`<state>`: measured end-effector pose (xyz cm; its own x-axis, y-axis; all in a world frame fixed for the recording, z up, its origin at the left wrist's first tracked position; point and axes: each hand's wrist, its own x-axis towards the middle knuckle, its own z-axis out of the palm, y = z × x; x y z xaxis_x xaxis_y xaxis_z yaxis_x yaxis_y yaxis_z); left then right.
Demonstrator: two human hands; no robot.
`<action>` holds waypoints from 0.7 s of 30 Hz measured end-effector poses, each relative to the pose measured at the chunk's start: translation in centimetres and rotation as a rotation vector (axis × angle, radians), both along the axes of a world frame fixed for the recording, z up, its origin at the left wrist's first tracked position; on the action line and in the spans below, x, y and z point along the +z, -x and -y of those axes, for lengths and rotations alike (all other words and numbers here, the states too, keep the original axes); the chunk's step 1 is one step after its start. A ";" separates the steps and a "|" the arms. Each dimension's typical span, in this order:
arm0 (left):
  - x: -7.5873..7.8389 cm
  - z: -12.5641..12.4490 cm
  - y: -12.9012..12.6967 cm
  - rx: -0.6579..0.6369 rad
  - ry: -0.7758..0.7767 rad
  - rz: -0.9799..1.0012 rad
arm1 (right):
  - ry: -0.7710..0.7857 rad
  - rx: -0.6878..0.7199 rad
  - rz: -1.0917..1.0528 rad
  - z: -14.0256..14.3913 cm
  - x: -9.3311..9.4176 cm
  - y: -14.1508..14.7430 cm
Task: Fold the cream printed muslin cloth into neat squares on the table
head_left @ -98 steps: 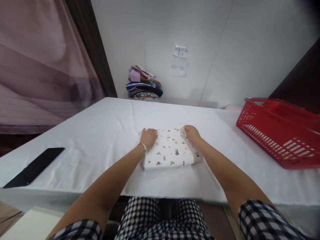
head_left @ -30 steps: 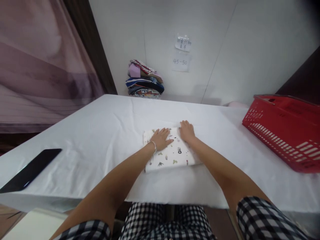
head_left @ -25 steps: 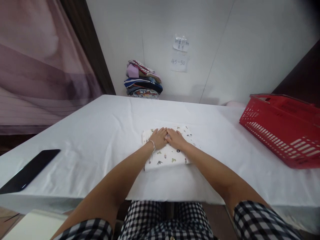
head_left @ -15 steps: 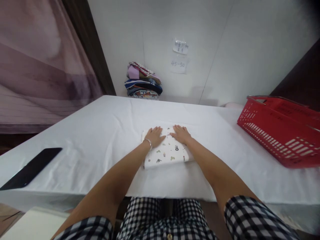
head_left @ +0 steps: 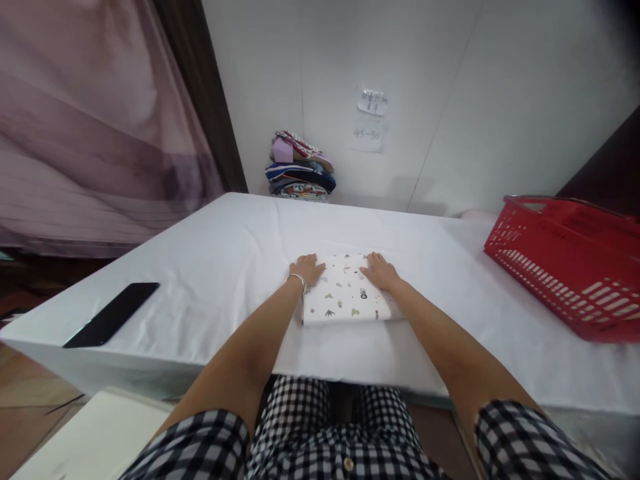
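**Resting left hand [head_left: 306, 270] and right hand [head_left: 381, 272] on the cloth [head_left: 345, 293]**

Through the head camera I see the folded cloth, white with small printed motifs, lying on the table [head_left: 440, 273] near its front edge. I have the left palm down by its left edge and the right toward its far right corner, both flat and wide, fingers spread. A bracelet [head_left: 302, 283] circles the left wrist. Well apart, I see a black slab [head_left: 114, 315] to the left and a red basket [head_left: 570, 267] to the right.

The table [head_left: 440, 360] bears cloth [head_left: 345, 293], black slab [head_left: 115, 315] and basket [head_left: 575, 260]
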<state>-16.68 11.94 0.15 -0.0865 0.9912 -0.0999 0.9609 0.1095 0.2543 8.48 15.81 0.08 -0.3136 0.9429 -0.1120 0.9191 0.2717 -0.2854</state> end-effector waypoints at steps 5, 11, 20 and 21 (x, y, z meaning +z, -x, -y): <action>0.1 -0.2 0.0 0.011 0.016 0.007 | -0.012 -0.109 -0.170 6.6 -1.3 -4.5; 0.2 0.1 -0.1 0.023 0.020 0.010 | -0.251 -0.220 -0.373 12.1 -4.7 -7.1; -0.1 3.6 -1.0 0.133 0.002 0.008 | -0.374 -0.168 -0.345 3.9 -3.3 -7.0; -0.3 4.4 -1.3 0.133 -0.009 0.026 | -0.388 -0.146 -0.282 2.8 -2.5 -7.0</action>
<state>-15.36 7.53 -0.19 -0.2151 0.9720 -0.0949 0.9311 0.2334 0.2804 15.50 12.97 -2.45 -0.1427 0.9345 0.3261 0.8573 0.2814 -0.4312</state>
